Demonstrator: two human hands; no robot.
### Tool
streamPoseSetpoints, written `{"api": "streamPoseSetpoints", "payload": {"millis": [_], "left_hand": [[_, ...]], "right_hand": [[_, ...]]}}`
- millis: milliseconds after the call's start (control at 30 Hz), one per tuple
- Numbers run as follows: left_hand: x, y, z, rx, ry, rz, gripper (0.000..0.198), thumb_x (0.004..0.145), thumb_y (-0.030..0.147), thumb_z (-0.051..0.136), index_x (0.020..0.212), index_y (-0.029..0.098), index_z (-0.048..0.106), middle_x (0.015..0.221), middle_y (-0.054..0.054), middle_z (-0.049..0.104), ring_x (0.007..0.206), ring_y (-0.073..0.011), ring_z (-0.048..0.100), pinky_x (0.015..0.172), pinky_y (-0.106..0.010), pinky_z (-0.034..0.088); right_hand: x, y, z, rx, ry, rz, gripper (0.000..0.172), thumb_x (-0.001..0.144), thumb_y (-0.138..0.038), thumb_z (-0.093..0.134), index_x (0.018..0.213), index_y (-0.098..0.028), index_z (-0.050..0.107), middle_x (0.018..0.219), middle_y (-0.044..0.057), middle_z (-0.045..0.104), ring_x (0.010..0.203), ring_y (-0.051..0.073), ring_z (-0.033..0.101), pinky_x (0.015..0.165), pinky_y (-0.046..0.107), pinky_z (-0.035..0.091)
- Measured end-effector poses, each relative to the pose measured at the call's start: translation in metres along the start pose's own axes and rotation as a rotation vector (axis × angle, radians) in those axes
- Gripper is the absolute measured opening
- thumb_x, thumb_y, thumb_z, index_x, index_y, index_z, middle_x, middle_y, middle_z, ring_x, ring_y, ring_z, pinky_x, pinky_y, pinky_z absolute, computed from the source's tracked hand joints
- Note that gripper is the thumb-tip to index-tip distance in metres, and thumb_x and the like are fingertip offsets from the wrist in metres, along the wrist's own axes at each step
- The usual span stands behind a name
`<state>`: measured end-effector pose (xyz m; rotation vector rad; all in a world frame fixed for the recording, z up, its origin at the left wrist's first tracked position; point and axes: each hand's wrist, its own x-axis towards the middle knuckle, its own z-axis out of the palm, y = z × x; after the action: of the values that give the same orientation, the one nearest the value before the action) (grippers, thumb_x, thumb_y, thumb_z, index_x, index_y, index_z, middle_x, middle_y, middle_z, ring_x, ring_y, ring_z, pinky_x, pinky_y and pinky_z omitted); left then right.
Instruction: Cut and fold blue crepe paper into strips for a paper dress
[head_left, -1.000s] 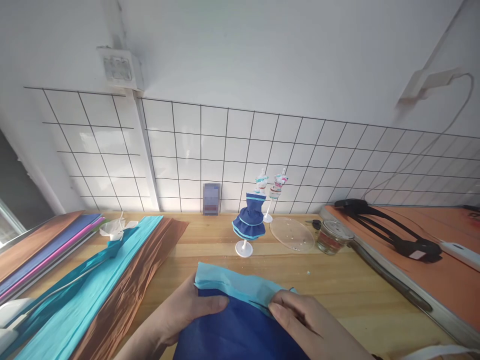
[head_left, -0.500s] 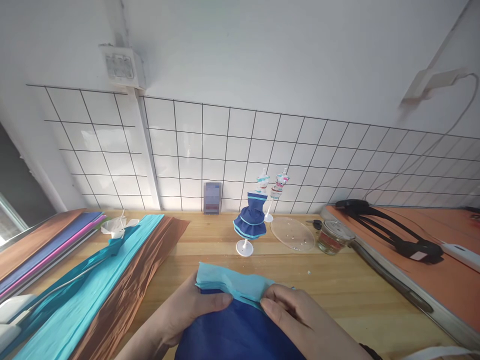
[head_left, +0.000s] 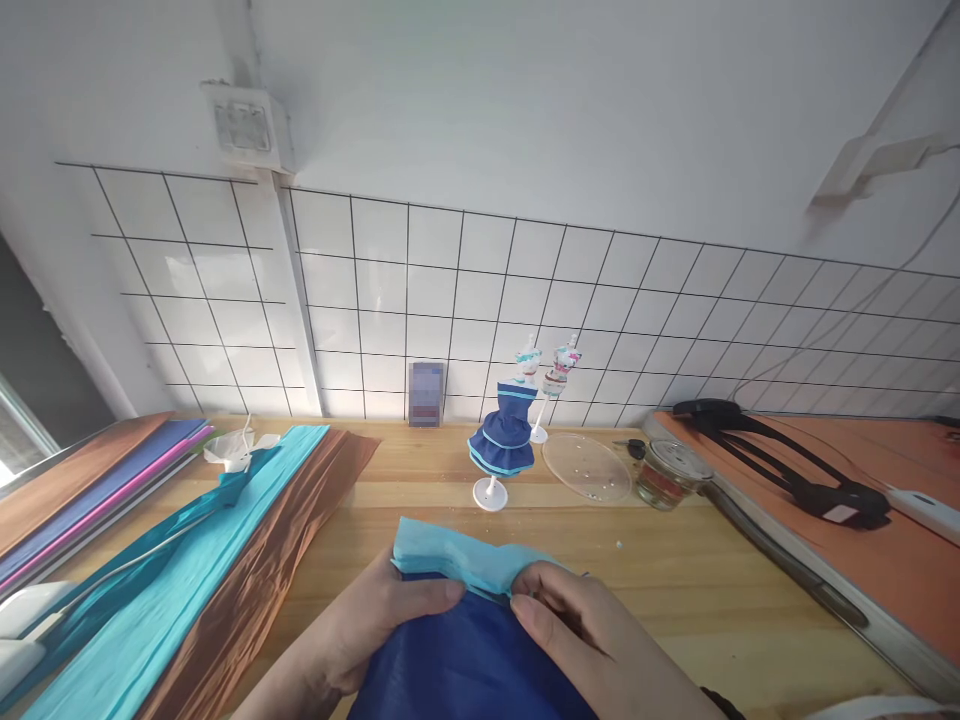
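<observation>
A dark blue sheet of thin material [head_left: 469, 665] hangs between my hands at the bottom, with a light blue strip [head_left: 457, 555] along its upper edge. My left hand [head_left: 394, 605] grips the left part of this edge, its thumb lying over the front. Farther right, my right hand [head_left: 566, 615] pinches the same edge between thumb and fingers. Beyond them stands a miniature dress form [head_left: 490, 495] wearing a dark blue tiered dress [head_left: 504, 430] with light blue trim. Whether the sheet is paper or cloth I cannot tell.
Turquoise [head_left: 187, 570] and brown [head_left: 262, 560] crinkled sheets lie left. Two small dress forms [head_left: 555, 375] stand behind the blue dress. A clear round lid [head_left: 585, 468], a glass jar [head_left: 667, 475] and a black strap-like object [head_left: 795, 465] on an orange surface [head_left: 885, 450] are right.
My right hand has shifted slightly left along the light blue edge. My left hand keeps its hold, and the camera view has moved a little.
</observation>
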<state>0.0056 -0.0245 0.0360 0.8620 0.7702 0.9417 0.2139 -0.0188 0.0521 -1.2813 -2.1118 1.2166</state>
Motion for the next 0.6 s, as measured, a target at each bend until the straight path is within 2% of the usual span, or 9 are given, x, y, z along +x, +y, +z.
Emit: {"api": "streamPoseSetpoints", "payload": {"millis": [400, 600], "left_hand": [[-0.0020, 0.0033, 0.0034, 0.010, -0.045, -0.002, 0.025, 0.068, 0.024, 0.071, 0.092, 0.017, 0.072, 0.083, -0.006, 0.072, 0.080, -0.0233, 0.065, 0.077, -0.034, 0.048], [-0.0025, 0.0024, 0.0009, 0.039, -0.005, -0.011, 0.028, 0.065, 0.028, 0.074, 0.091, 0.017, 0.072, 0.084, -0.006, 0.072, 0.083, -0.0226, 0.064, 0.081, -0.034, 0.047]], "right_hand": [[-0.0017, -0.0060, 0.0036, 0.105, 0.007, 0.032, 0.035, 0.087, -0.051, 0.040, 0.075, -0.020, 0.052, 0.066, -0.003, 0.042, 0.064, 0.012, 0.040, 0.058, 0.022, 0.034], [0.0000, -0.0048, 0.0043, 0.096, 0.013, 0.034, 0.036, 0.087, -0.051, 0.039, 0.076, -0.019, 0.053, 0.066, -0.003, 0.042, 0.062, 0.012, 0.040, 0.058, 0.022, 0.035]]}}
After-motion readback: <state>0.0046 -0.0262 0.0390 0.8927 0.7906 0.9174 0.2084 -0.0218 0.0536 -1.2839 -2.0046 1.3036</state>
